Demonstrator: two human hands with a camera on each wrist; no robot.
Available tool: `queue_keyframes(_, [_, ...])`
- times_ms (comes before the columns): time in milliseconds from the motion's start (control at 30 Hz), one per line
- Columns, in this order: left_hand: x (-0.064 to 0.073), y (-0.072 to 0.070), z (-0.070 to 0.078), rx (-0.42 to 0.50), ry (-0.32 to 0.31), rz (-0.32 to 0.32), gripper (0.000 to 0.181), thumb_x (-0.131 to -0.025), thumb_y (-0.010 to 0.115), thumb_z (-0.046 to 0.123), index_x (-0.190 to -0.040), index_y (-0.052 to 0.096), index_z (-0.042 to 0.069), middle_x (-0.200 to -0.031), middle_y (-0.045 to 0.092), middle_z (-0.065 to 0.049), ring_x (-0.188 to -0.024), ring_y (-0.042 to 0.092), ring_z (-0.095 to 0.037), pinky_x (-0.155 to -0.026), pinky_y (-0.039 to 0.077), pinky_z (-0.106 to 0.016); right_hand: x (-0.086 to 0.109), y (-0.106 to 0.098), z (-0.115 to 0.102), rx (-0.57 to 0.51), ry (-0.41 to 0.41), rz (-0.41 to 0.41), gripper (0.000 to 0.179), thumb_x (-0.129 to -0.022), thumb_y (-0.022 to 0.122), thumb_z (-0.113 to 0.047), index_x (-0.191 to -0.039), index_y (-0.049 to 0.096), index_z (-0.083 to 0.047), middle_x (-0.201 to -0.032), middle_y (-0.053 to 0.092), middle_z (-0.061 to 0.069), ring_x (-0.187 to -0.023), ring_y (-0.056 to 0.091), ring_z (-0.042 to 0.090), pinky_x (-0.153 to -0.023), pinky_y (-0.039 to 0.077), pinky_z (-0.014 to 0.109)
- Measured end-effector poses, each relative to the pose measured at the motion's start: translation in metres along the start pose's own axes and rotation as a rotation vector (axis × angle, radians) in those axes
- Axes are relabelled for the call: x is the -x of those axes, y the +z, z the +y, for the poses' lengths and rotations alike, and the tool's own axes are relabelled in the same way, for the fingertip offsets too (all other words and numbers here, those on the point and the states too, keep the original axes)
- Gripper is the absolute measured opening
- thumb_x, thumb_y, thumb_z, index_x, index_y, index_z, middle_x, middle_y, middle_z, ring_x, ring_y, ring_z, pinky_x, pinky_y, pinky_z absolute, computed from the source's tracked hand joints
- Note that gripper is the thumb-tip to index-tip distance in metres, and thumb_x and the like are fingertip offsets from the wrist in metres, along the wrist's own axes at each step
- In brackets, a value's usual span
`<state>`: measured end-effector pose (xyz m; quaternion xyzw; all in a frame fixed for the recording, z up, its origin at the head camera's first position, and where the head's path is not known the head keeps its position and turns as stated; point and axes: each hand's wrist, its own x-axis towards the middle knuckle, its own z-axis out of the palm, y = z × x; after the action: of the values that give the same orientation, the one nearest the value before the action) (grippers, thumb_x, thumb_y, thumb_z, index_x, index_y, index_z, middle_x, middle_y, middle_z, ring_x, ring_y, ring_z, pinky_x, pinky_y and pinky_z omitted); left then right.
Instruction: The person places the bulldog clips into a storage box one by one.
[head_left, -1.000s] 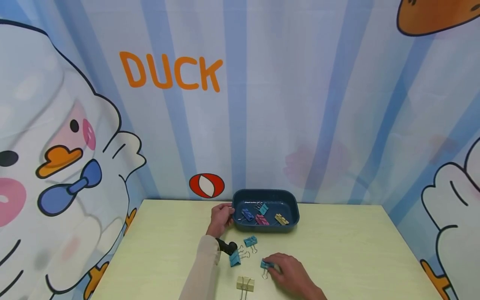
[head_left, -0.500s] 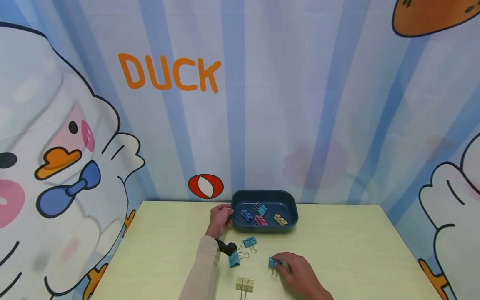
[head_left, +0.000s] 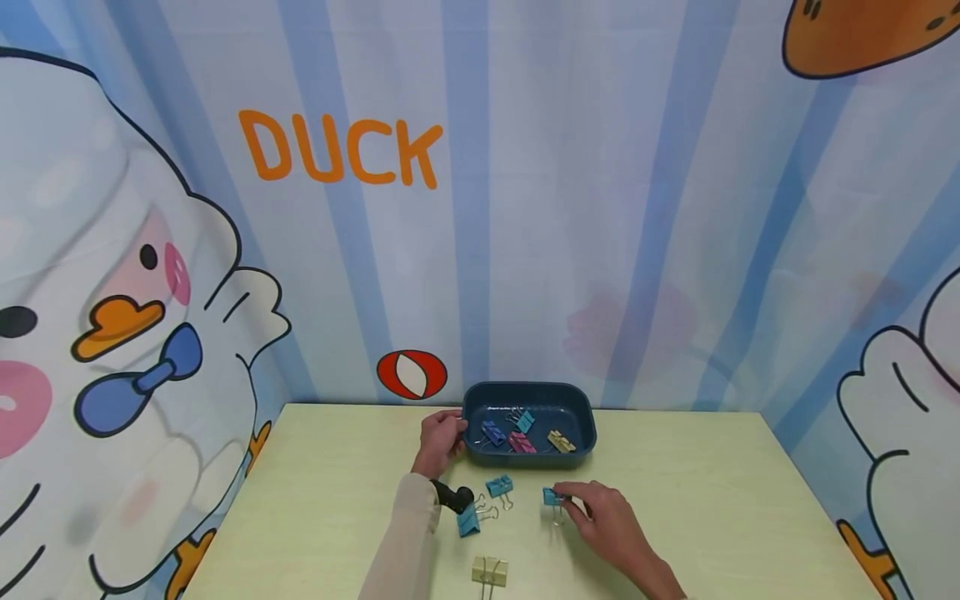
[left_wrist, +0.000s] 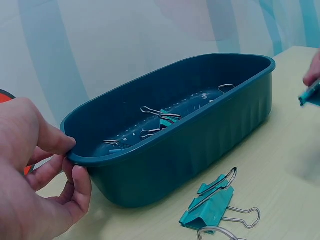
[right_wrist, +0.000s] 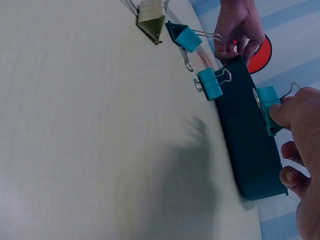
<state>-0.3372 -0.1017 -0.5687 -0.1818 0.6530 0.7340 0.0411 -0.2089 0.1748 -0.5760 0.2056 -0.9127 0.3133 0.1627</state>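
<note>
My left hand (head_left: 440, 442) grips the left end of a dark blue plastic tray (left_wrist: 150, 180), thumb over the rim and fingers beneath it. Inside the tray lie a blue binder clip (head_left: 492, 432), a teal one (head_left: 524, 421), a pink one (head_left: 522, 442) and a yellow one (head_left: 561, 442). My right hand (head_left: 611, 521) pinches a teal binder clip (right_wrist: 268, 107) between thumb and fingers. That clip hangs above the table in front of the tray, its wire handles spread, and its shadow falls below.
Two teal binder clips, one near the tray (head_left: 499, 486) and one by my left wrist (head_left: 468, 522), lie on the table (head_left: 720, 500). Closer to me is a yellow binder clip (head_left: 490, 571). A patterned curtain (head_left: 525, 208) stands behind the table.
My right hand has lifted the teal binder clip and carried it rightward and toward the tray. My left hand keeps its grip on the tray.
</note>
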Motion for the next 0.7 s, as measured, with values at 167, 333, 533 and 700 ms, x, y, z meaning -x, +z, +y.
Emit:
queue_keyframes(167, [0.001, 0.001, 0.001, 0.0, -0.004, 0.004, 0.036, -0.098, 0.058, 0.002, -0.132, 0.063, -0.006, -0.105, 0.066, -0.022, -0.066, 0.051, -0.017, -0.06, 0.046, -0.025, -0.009, -0.005, 0.0, 0.026, -0.01, 0.008, 0.026, -0.085, 0.083, -0.005, -0.108, 0.082, -0.018, -0.093, 0.075, -0.01, -0.062, 0.041, -0.001, -0.057, 0.038, 0.023])
queue_keyframes(333, [0.0, 0.001, 0.0, 0.001, -0.001, 0.005, 0.035, -0.098, 0.058, 0.001, -0.132, 0.063, -0.006, -0.104, 0.066, -0.022, -0.065, 0.051, -0.017, -0.059, 0.046, -0.025, -0.019, -0.013, -0.006, 0.048, -0.026, 0.006, 0.024, -0.087, 0.082, -0.005, -0.107, 0.082, -0.019, -0.097, 0.077, -0.009, -0.065, 0.046, 0.001, -0.06, 0.043, 0.023])
queue_keyframes(533, [0.0, 0.001, 0.001, -0.001, -0.005, 0.006, 0.036, -0.098, 0.059, 0.002, -0.133, 0.063, -0.006, -0.107, 0.066, -0.024, -0.065, 0.05, -0.017, -0.059, 0.046, -0.024, -0.037, -0.022, -0.009, 0.086, -0.13, 0.068, 0.026, -0.083, 0.085, -0.003, -0.105, 0.082, -0.017, -0.097, 0.077, -0.005, -0.065, 0.048, 0.002, -0.057, 0.043, 0.022])
queue_keyframes(700, [0.0, 0.001, 0.001, 0.005, -0.007, 0.002, 0.037, -0.098, 0.059, 0.002, -0.133, 0.062, -0.006, -0.104, 0.066, -0.023, -0.063, 0.05, -0.016, -0.058, 0.045, -0.024, -0.056, -0.035, -0.009, 0.098, -0.226, 0.113, 0.027, -0.084, 0.084, -0.003, -0.108, 0.082, -0.015, -0.098, 0.078, -0.003, -0.064, 0.05, 0.006, -0.056, 0.043, 0.025])
